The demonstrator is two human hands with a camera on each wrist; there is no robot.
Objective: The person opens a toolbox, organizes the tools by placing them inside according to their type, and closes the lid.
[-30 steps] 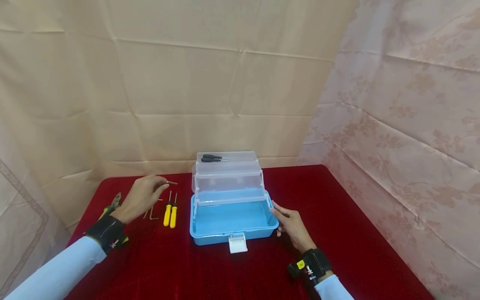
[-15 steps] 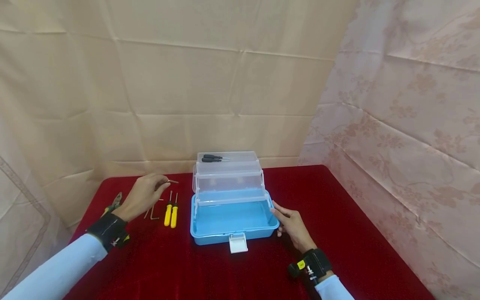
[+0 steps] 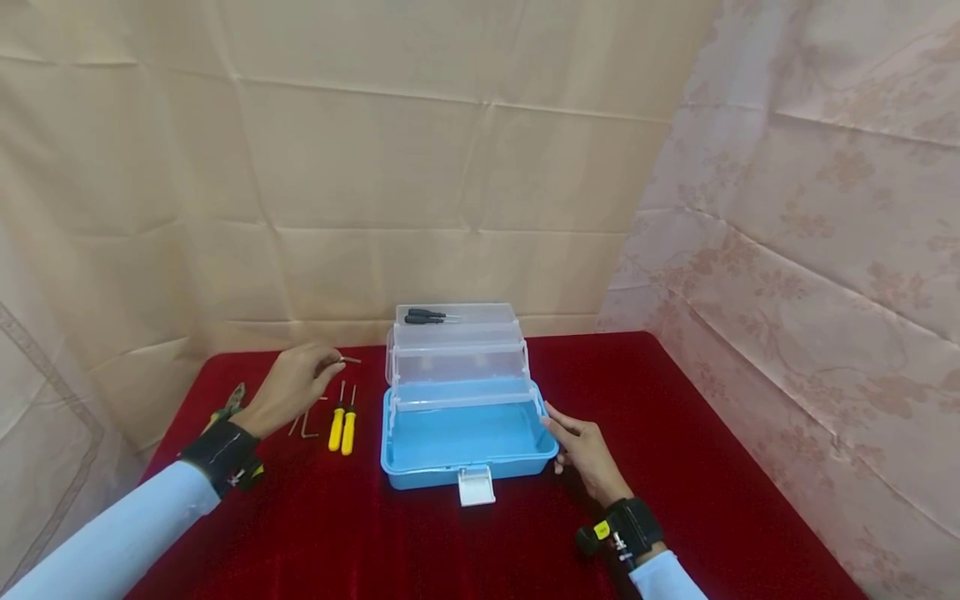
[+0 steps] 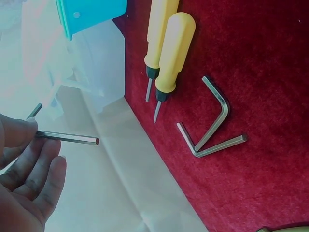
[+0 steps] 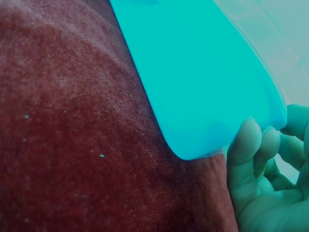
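Thumb and fingers of my left hand (image 3: 288, 390) pinch a metal hex key (image 4: 70, 137), raised above the table's far left side. In the left wrist view its straight end points out past the fingertips, with part of it hidden by the thumb. My right hand (image 3: 587, 457) grips the right side of a blue toolbox (image 3: 420, 481), thumb at the rim and fingers lower down the wall. The box's clear tiered trays (image 3: 459, 364) are raised, and its white latch (image 3: 476, 487) hangs down in front. Two black screwdrivers (image 3: 424, 314) lie in the top tray.
Two yellow screwdrivers (image 3: 348, 432) lie left of the box. Two more hex keys (image 4: 222, 147) rest crossed on the red cloth (image 3: 300, 533). Pliers (image 3: 235, 397) sit at the far left, partly behind the left wrist. A beige curtain (image 3: 360, 208) hangs behind the table.
My left hand has shifted slightly to the right with the hex key. The right hand and the toolbox stay in place.
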